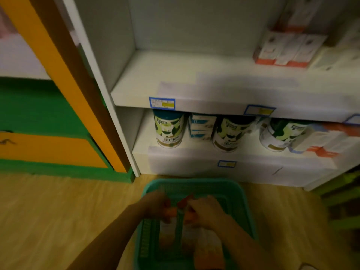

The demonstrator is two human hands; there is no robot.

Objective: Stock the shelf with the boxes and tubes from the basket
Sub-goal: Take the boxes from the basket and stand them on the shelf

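both my hands are down in the green basket (pixel 187 182) on the wooden floor (pixel 58 211), in front of the white shelf (pixel 175 78). my left hand (pixel 157 206) is curled round the orange end of one of the boxes (pixel 208 244), and my right hand (pixel 206 211), just beside it, has its fingers closed on another orange-tipped pack. the picture is blurred, so i cannot tell how firm either grip is, or whether any of these packs is a tube rather than a box. more white and orange packs lie below my wrists in the basket. these look like light card cartons, stiff along the edges but easy to dent on the flat faces, so i judge a pinch across the narrow sides near one end will carry them best, without squeezing hard. the card looks smooth and may slip if i gather several at once. the upper board is bare on its left and middle, with a row of like-coloured cartons (pixel 282 53) standing at its right, which looks the natural place to add mine. the lower board holds green and white cans (pixel 169 129) with small blue packs (pixel 201 125) between them. price labels (pixel 162 103) sit on the shelf edges.
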